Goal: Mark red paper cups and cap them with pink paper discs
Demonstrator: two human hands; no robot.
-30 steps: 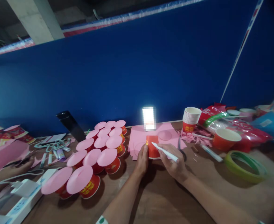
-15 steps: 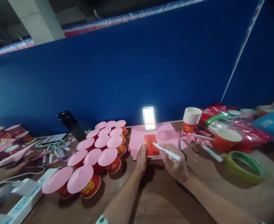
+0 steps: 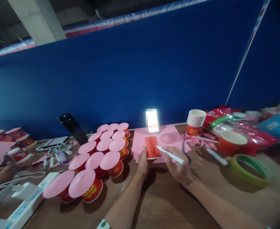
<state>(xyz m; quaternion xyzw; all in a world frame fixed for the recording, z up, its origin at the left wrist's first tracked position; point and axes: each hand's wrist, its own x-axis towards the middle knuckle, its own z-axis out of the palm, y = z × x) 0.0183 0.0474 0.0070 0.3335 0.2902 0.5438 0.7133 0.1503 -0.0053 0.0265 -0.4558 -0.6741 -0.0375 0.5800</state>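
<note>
From the head view, the left hand (image 3: 143, 163) has fingers bent round the red cup (image 3: 153, 147), just to their right. It is wide end down, top leaning left. The right hand's (image 3: 178, 167) fingers pinch a white pen (image 3: 172, 156), tip slanting left toward the cup. The left hand is nearer.

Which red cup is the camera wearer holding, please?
The red cup in the left hand, beside the white pen; unlike the rows of cups to its left, it has no pink disc.
</note>
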